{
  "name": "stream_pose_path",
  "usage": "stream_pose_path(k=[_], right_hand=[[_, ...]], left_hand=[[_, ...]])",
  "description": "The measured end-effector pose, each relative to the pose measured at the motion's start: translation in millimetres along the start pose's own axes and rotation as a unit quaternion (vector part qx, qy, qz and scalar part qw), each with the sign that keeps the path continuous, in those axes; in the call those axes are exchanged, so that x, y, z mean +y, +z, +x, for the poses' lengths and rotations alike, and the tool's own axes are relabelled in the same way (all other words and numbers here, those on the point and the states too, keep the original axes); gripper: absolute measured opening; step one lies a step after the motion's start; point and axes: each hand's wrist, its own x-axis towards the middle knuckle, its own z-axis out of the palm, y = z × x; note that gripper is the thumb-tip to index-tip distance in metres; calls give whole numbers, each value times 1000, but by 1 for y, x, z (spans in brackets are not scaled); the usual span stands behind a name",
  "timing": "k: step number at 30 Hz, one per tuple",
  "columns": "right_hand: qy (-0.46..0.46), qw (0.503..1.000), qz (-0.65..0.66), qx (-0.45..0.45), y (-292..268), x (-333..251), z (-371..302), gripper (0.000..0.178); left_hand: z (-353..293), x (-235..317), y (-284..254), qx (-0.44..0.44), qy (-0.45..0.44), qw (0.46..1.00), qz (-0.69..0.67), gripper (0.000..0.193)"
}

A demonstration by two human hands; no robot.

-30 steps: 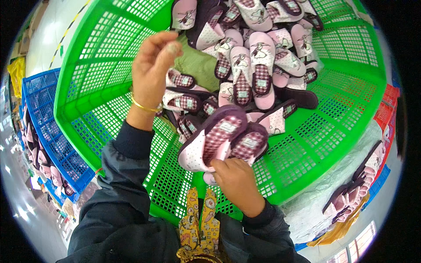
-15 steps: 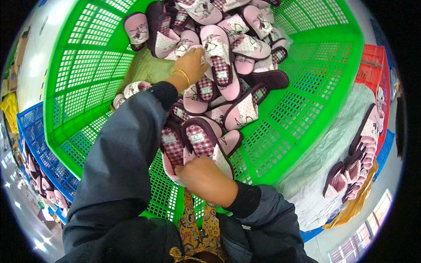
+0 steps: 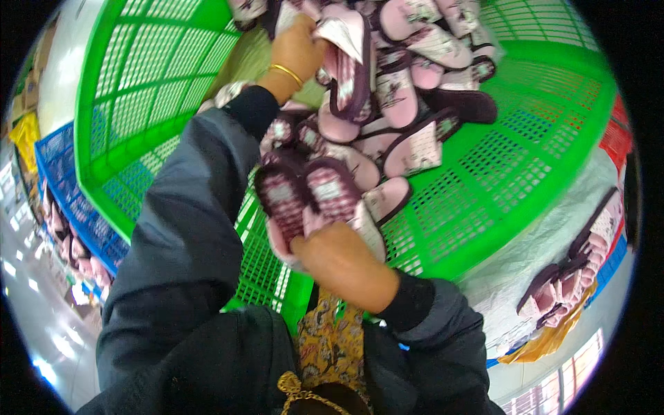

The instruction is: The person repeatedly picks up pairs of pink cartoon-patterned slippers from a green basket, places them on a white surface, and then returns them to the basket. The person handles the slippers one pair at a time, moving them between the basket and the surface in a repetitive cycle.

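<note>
Left hand (image 3: 294, 54) has its fingers closed on one slipper (image 3: 351, 79), tipped up at the pile (image 3: 399, 100) in the green basket (image 3: 477, 207). Right hand (image 3: 346, 264) has its fingers clamped on a pair (image 3: 330, 188), side by side, over the basket's near side, kinda blurry.

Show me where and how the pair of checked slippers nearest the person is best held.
Probably where the two uppers meet, coming from the person's side, as the right hand does: the checked pair lies side by side, toes toward the person, heels away, so one grip there could take both.
</note>
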Motion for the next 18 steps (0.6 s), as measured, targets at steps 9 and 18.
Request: stream_pose_path(k=[9, 18], right_hand=[[8, 998, -12, -60, -8, -3, 8, 4], [34, 994, -45, -99, -5, 3, 15, 6]], left_hand=[[-97, -162, -77, 4, -308, 951, -36, 26], [-131, -172, -19, -95, -376, 905, 172, 46]])
